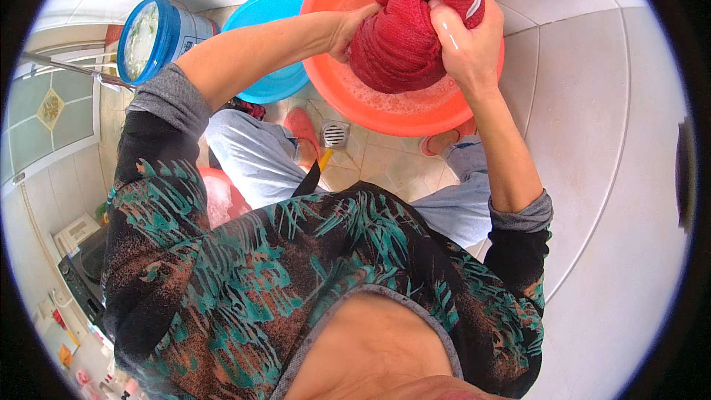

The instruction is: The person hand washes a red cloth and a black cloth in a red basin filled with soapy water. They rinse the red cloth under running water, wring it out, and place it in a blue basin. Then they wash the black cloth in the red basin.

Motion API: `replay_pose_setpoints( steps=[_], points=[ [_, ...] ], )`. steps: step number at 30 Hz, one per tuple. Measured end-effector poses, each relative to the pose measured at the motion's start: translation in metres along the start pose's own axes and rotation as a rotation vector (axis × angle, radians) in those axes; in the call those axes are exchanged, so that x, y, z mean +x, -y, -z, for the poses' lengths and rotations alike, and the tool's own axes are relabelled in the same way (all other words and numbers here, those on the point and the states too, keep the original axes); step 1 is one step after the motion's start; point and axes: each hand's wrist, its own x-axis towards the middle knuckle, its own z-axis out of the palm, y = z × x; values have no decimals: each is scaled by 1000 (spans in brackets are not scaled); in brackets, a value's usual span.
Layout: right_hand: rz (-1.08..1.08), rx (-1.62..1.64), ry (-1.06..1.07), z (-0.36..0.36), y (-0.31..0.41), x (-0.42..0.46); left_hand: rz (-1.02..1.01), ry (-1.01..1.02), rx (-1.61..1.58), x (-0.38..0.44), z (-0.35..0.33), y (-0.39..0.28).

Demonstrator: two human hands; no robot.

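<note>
A bunched red knitted garment hangs over an orange plastic basin, whose sudsy water shows below it. My right hand grips the garment at its right side, thumb pressed into the folds and suds on the skin. Near the right fingers a white strip shows on the cloth. My left hand holds the garment from the left, its fingers hidden behind the fabric. The upper part of the garment is twisted and runs out of the top of the picture.
A blue basin stands left of the orange one, beside a blue-lidded bucket. A pink basin with suds sits by my left leg. Between my feet lie a floor drain and a yellow handle. A tiled wall rises at right.
</note>
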Motion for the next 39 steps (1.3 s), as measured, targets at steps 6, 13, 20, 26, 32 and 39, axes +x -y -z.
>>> replay_pose_setpoints(
  steps=[6, 13, 20, 26, 32, 39],
  points=[
    [84, -9, 22, -2, 3, 1, -14, 58, 11, 35, 29, 12],
    [-263, 306, -137, 19, -34, -4, -136, -55, -285, -29, -52, 19],
    [-627, 1081, -331, 23, -52, -40, -479, -248, -115, -66, -64, 18],
    [-702, 1247, -339, 15, -86, -54, -613, 141, -396, -49, -42, 42],
    [-743, 1260, -312, -14, -35, -69, -697, -205, -226, -10, -59, 22],
    [-898, 1212, -129, -10, -14, -62, -755, -83, 24, 8, -32, -17]
  ],
)
